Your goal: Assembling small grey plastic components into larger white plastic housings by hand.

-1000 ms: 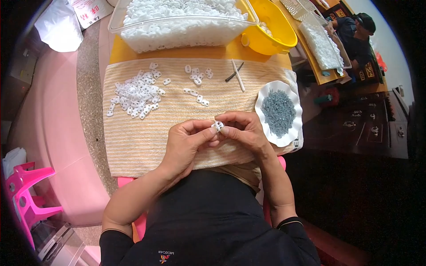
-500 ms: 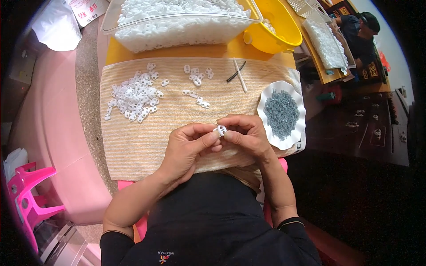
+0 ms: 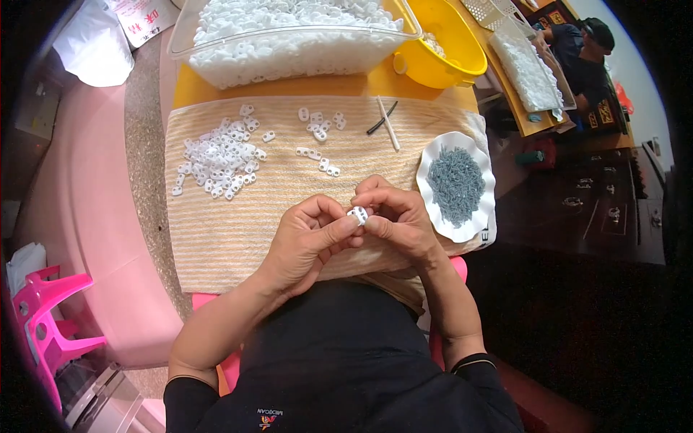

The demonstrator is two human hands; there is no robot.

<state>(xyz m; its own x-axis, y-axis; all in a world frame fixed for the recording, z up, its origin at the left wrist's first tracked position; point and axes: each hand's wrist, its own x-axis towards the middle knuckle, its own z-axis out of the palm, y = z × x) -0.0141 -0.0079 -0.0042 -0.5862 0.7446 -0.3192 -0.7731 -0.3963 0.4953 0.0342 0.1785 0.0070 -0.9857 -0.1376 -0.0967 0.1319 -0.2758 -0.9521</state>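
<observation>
A small white two-hole plastic piece (image 3: 359,213), shaped like a cord lock, is pinched between the fingertips of both hands above the towel's front half. My left hand (image 3: 307,234) grips it from the left with thumb and forefinger. From the right, my right hand (image 3: 403,222) has its thumb on the piece and its forefinger arched above. The fingers hide part of it. A pile of white two-hole pieces (image 3: 220,159) lies at left on the striped towel (image 3: 224,245). Smaller groups sit mid-towel, including a loose cluster (image 3: 319,131). A scalloped white dish (image 3: 427,211) holds small grey spring-like bits (image 3: 456,186).
One white stick (image 3: 388,123) crosses a black one (image 3: 375,128) on the towel. Behind stand a clear bin (image 3: 289,61) full of white pieces and a yellow basin (image 3: 462,68). A pink stool (image 3: 50,310) is at left. Another person (image 3: 583,61) sits far right.
The white piece has turned slightly between my fingers. My right forefinger has lifted a little. The whole view has shifted slightly; the piles look the same.
</observation>
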